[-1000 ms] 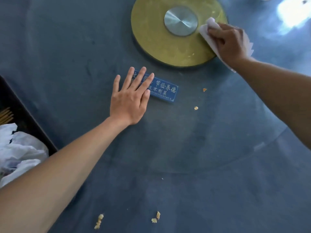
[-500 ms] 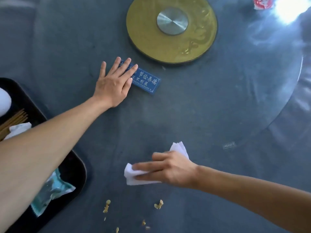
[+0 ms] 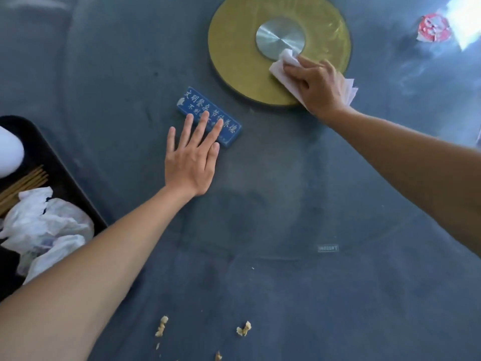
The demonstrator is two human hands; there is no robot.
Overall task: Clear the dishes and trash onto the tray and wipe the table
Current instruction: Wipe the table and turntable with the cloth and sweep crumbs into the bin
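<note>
Your left hand [image 3: 191, 162] lies flat on the blue sign [image 3: 208, 115] mid-frame; your right hand [image 3: 316, 86] clutches the soft, limp tissue [image 3: 282, 65], bunched under the fingers, upper right.

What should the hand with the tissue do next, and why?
Probably drag the tissue toward the near edge and sweep up the crumbs. The right hand presses it on the gold disc, while food bits lie on the table below; the left hand rests flat.
</note>
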